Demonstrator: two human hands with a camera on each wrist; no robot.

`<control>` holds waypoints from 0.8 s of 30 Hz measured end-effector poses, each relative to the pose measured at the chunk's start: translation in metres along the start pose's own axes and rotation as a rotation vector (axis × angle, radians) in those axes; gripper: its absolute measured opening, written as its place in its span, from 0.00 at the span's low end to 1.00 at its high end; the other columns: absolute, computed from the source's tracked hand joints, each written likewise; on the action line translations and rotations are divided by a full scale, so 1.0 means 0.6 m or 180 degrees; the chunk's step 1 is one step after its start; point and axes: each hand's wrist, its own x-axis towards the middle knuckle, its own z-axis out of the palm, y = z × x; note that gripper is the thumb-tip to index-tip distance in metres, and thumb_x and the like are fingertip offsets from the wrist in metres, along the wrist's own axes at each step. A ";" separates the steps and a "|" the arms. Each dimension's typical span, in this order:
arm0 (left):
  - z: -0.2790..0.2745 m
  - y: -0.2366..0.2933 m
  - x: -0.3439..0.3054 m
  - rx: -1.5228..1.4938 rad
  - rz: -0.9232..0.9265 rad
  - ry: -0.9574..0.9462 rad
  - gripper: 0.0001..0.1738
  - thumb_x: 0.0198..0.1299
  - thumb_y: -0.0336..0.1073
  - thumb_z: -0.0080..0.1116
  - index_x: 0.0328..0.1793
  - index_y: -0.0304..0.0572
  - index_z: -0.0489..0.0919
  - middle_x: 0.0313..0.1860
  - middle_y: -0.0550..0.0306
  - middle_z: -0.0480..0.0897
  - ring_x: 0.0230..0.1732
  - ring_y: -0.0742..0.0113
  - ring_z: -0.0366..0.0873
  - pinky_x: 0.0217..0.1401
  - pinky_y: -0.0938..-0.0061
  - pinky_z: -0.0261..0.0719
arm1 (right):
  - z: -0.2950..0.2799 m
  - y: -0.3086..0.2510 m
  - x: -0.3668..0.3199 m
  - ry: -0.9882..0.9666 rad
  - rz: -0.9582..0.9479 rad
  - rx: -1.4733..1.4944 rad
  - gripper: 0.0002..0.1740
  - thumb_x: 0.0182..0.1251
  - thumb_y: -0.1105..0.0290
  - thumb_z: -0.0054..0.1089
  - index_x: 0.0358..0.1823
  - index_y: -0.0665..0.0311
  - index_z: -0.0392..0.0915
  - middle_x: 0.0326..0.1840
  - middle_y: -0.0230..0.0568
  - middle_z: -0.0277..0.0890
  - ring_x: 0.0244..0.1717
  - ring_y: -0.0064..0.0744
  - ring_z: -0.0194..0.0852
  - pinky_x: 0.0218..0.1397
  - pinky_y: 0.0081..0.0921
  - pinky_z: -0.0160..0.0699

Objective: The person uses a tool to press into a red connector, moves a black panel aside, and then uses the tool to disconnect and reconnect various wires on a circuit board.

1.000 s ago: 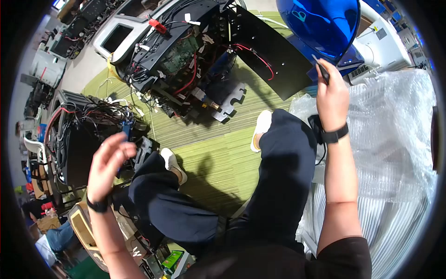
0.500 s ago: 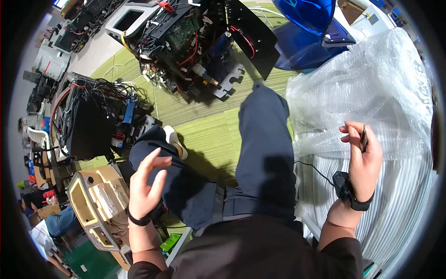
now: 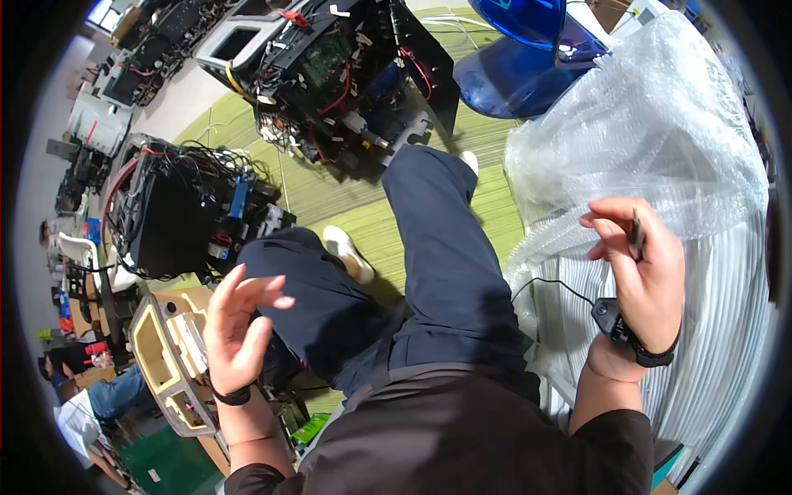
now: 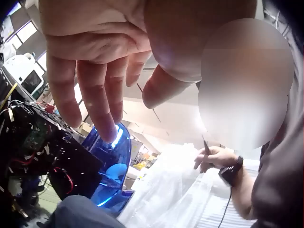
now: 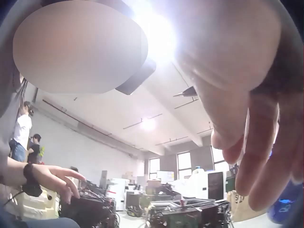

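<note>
The left hand (image 3: 239,330) is raised over the left thigh with relaxed, parted fingers and touches nothing; the left wrist view shows the same hand (image 4: 102,61) empty. On the other side, the right hand (image 3: 648,272) holds a thin dark pointed tool (image 3: 635,234) between thumb and fingers, above the plastic wrap (image 3: 627,157). In the left wrist view the tool (image 4: 205,145) points upward from the right hand (image 4: 216,158). Its tip (image 5: 183,93) sticks out beside the right hand (image 5: 228,71) in the right wrist view.
An opened machine (image 3: 330,66) with circuit board and wires stands ahead on the green floor (image 3: 305,194). Left of it is a black wired unit (image 3: 169,214), with a beige housing (image 3: 157,346) nearer. A blue translucent cover (image 3: 511,78) lies beyond the knees. People are at far left.
The right hand has come down and back from beside the blue cover, still holding the tool. The left hand has moved nearer the body. The legs have shifted, and the view has tilted.
</note>
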 end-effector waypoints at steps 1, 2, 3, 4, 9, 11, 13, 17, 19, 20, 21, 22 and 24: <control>-0.013 0.011 0.009 -0.0255 0.0105 -0.0077 0.36 0.64 0.24 0.51 0.78 0.34 0.54 0.57 0.37 0.79 0.48 0.56 0.83 0.58 0.62 0.78 | 0.015 -0.011 0.003 0.0047 0.0127 0.0354 0.08 0.64 0.85 0.55 0.43 0.71 0.79 0.35 0.40 0.82 0.34 0.24 0.80 0.34 0.20 0.78; -0.026 0.016 0.021 -0.0448 0.0223 -0.0082 0.36 0.66 0.26 0.50 0.79 0.34 0.53 0.56 0.38 0.79 0.46 0.57 0.83 0.56 0.63 0.79 | 0.030 -0.024 0.006 -0.0005 0.0360 0.0661 0.08 0.65 0.80 0.58 0.44 0.71 0.79 0.34 0.38 0.81 0.30 0.22 0.79 0.32 0.19 0.76; -0.036 0.019 0.033 -0.0653 0.0324 -0.0083 0.36 0.67 0.28 0.49 0.79 0.34 0.51 0.55 0.39 0.79 0.45 0.58 0.83 0.54 0.64 0.79 | 0.045 -0.051 0.020 -0.0167 0.0628 0.0500 0.09 0.68 0.73 0.59 0.46 0.70 0.78 0.33 0.37 0.80 0.27 0.21 0.78 0.30 0.18 0.74; -0.040 0.023 0.050 -0.0677 0.0274 0.0091 0.35 0.69 0.29 0.48 0.80 0.35 0.50 0.55 0.40 0.79 0.42 0.61 0.82 0.53 0.68 0.79 | 0.060 -0.048 0.032 -0.0399 0.0530 0.0786 0.10 0.70 0.70 0.58 0.46 0.70 0.78 0.32 0.37 0.80 0.26 0.20 0.77 0.30 0.18 0.74; -0.051 0.035 0.142 -0.1432 -0.0542 0.0417 0.32 0.70 0.30 0.50 0.79 0.37 0.55 0.52 0.52 0.79 0.41 0.73 0.76 0.47 0.76 0.76 | 0.169 -0.037 0.127 -0.1521 0.0390 0.1103 0.17 0.75 0.57 0.52 0.43 0.67 0.75 0.29 0.35 0.79 0.20 0.18 0.74 0.25 0.17 0.75; -0.049 0.049 0.153 -0.1925 -0.0571 0.0383 0.33 0.69 0.31 0.51 0.78 0.37 0.55 0.49 0.54 0.78 0.39 0.73 0.74 0.43 0.76 0.73 | 0.199 -0.035 0.166 -0.1825 0.0293 0.1011 0.17 0.75 0.57 0.52 0.41 0.66 0.75 0.26 0.34 0.80 0.18 0.18 0.73 0.23 0.18 0.74; -0.059 0.050 0.157 -0.2063 -0.0365 0.0024 0.34 0.71 0.33 0.47 0.81 0.39 0.51 0.48 0.61 0.70 0.38 0.74 0.65 0.41 0.78 0.68 | 0.218 -0.029 0.204 -0.1802 0.0146 0.0764 0.17 0.74 0.57 0.52 0.38 0.66 0.75 0.23 0.33 0.80 0.17 0.18 0.72 0.23 0.20 0.73; -0.054 0.010 0.218 -0.2159 -0.0130 -0.0081 0.34 0.69 0.33 0.50 0.79 0.37 0.53 0.47 0.57 0.73 0.37 0.73 0.70 0.40 0.75 0.69 | 0.253 0.019 0.266 -0.1567 -0.0302 0.0198 0.21 0.72 0.54 0.53 0.30 0.66 0.77 0.20 0.36 0.78 0.20 0.28 0.75 0.28 0.30 0.75; -0.023 -0.020 0.275 -0.2359 -0.0571 0.0191 0.34 0.69 0.34 0.51 0.78 0.37 0.55 0.49 0.55 0.76 0.37 0.71 0.71 0.41 0.75 0.71 | 0.285 0.053 0.299 -0.1518 -0.0584 -0.0131 0.23 0.70 0.50 0.56 0.30 0.65 0.79 0.20 0.38 0.76 0.23 0.29 0.75 0.31 0.34 0.73; 0.000 -0.037 0.305 -0.2457 -0.0924 0.0279 0.31 0.69 0.33 0.51 0.76 0.37 0.58 0.50 0.56 0.76 0.37 0.72 0.70 0.42 0.76 0.70 | 0.303 0.063 0.310 -0.1607 -0.0269 0.0085 0.24 0.70 0.48 0.56 0.30 0.65 0.79 0.19 0.37 0.74 0.21 0.28 0.73 0.29 0.32 0.72; 0.017 -0.060 0.339 -0.2554 -0.1270 0.0363 0.29 0.69 0.32 0.51 0.75 0.37 0.62 0.50 0.56 0.77 0.37 0.72 0.70 0.42 0.77 0.70 | 0.321 0.072 0.323 -0.1684 0.0043 0.0295 0.26 0.69 0.46 0.57 0.31 0.65 0.79 0.18 0.35 0.72 0.19 0.26 0.72 0.27 0.30 0.72; 0.027 -0.098 0.372 -0.2637 -0.1641 0.0376 0.23 0.68 0.32 0.52 0.68 0.37 0.68 0.47 0.56 0.78 0.37 0.71 0.72 0.42 0.77 0.71 | 0.351 0.101 0.340 -0.1820 0.0334 0.0868 0.30 0.69 0.42 0.57 0.30 0.66 0.78 0.17 0.32 0.69 0.16 0.23 0.67 0.21 0.26 0.68; 0.043 -0.210 0.425 -0.2790 -0.2305 0.0420 0.12 0.67 0.32 0.55 0.54 0.38 0.75 0.42 0.56 0.80 0.37 0.70 0.76 0.43 0.75 0.75 | 0.410 0.148 0.367 -0.1703 0.1055 0.1179 0.31 0.68 0.38 0.56 0.34 0.64 0.72 0.19 0.27 0.64 0.15 0.17 0.61 0.17 0.20 0.64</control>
